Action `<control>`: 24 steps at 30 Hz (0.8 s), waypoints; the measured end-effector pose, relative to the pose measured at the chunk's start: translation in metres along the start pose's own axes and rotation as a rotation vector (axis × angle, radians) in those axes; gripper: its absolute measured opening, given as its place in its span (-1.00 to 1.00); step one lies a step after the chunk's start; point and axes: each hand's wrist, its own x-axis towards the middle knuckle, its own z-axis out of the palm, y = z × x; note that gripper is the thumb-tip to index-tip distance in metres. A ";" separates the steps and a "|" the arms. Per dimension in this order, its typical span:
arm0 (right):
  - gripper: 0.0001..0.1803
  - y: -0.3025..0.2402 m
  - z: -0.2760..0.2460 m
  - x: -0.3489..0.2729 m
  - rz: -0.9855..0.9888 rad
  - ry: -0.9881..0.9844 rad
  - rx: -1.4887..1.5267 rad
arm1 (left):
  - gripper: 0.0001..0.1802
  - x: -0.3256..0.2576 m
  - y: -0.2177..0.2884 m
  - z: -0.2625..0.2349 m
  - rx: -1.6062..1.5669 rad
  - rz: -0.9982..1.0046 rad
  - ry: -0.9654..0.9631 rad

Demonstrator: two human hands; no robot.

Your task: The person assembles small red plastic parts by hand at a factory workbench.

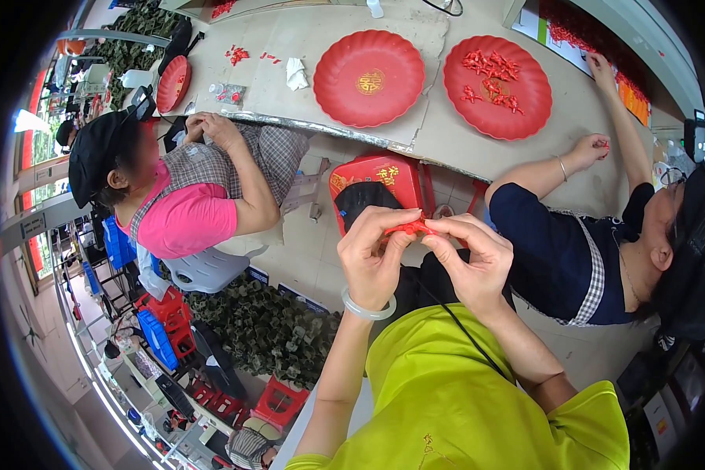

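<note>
Between my two hands, held up in front of my chest, is a small bright red piece (413, 227). Its exact kind is too small to make out. My left hand (370, 254), with a pale bangle at the wrist, pinches its left end between thumb and fingers. The thumb and forefinger of my right hand (474, 254) close on its right end. Beyond them on the table stand an empty red scalloped plate (345, 102) and a second red scalloped plate (458, 102), which bears several small red pieces (490, 66).
Past my hands runs the long table (282, 110). A red stool (399, 174) stands under its edge. One person in pink (192, 215) sits at the left, and another in dark blue (536, 243) works close by at the right. A camouflage heap (266, 329) lies at the lower left.
</note>
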 end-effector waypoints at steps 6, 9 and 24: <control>-0.85 -0.007 -0.007 0.008 0.028 -0.080 -0.088 | -0.86 -0.001 0.002 -0.001 0.035 -0.031 -0.035; -0.92 -0.002 -0.013 0.010 0.314 -0.182 0.156 | -0.87 -0.004 -0.002 -0.005 -0.207 -0.199 -0.076; -0.86 0.003 -0.014 0.007 0.513 -0.170 0.484 | -0.78 -0.009 -0.013 -0.009 -0.530 -0.429 -0.161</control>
